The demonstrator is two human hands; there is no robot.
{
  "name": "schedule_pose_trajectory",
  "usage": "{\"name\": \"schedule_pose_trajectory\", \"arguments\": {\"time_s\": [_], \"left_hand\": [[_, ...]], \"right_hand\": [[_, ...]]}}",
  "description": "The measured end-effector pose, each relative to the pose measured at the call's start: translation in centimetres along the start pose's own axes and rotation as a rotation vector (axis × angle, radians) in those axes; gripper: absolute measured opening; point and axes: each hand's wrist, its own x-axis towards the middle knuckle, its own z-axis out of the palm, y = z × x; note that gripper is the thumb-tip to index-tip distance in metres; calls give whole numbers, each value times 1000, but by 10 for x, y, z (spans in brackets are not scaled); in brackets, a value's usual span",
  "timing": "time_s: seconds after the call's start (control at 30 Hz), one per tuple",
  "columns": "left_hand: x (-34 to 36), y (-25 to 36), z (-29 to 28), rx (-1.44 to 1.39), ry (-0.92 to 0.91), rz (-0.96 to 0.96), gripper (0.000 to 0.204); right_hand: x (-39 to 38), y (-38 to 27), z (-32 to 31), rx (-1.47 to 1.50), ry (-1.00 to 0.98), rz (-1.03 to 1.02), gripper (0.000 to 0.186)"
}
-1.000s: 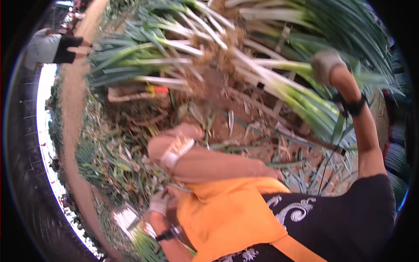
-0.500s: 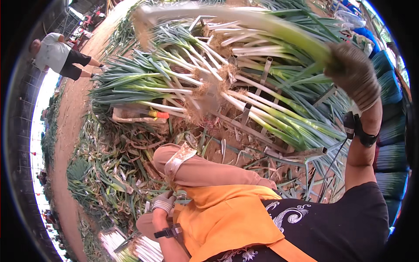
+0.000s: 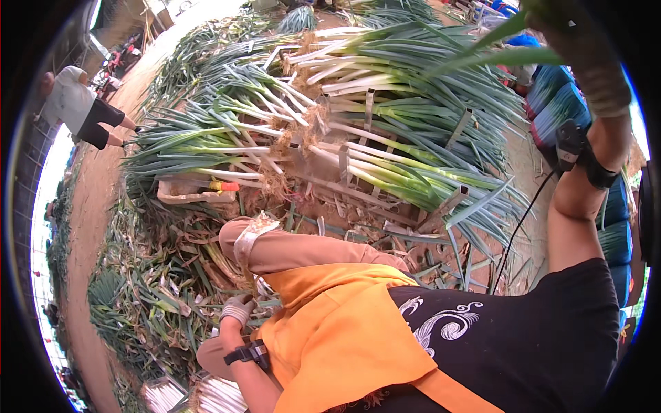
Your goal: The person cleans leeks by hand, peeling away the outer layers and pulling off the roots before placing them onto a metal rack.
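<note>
My right hand [image 3: 578,51], in a dim striped glove, is raised at the top right, closed around the leaves of a leek [image 3: 502,55]; most of that leek is outside the picture. Gloved too, my left hand [image 3: 239,308] is low beside my orange apron [image 3: 344,330], its fingers curled; whatever they hold is hidden. In front of me, rows of leeks [image 3: 399,179] lie on metal racks [image 3: 368,110], roots toward the middle. Trimmed leaves [image 3: 158,289] are heaped left of my knee, and bundles of white leek stalks [image 3: 217,396] lie at the lower left.
A pale crate [image 3: 193,193] with an orange-and-yellow item [image 3: 224,186] sits by the racks. A dirt path [image 3: 89,255] runs along the left, where another person [image 3: 76,103] bends over. Blue packed bundles of leeks [image 3: 558,103] are stacked at the right. A black cable [image 3: 509,244] hangs from my right wrist.
My right hand rose from over the racked leeks, swung a leek through the air half a second ago and is now higher, toward the upper right. My left hand stayed low near my knee.
</note>
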Motion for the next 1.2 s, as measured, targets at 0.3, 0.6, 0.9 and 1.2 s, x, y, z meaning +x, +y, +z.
{"name": "schedule_pose_trajectory", "arguments": {"time_s": [0.3,0.6,0.9,1.2], "left_hand": [[-27,-31,0,-20,77,4,34],[-59,-63,-11,-39,151,-126,31],[-52,-133,-44,-572,629,-194,26],[-28,-229,-33,-1714,903,-134,24]], "right_hand": [[-133,24,129,-631,-745,1099,23],[-308,153,276,-511,-539,1307,44],[-28,98,539,92,-678,550,22],[-17,-75,892,590,-1443,814,43]]}}
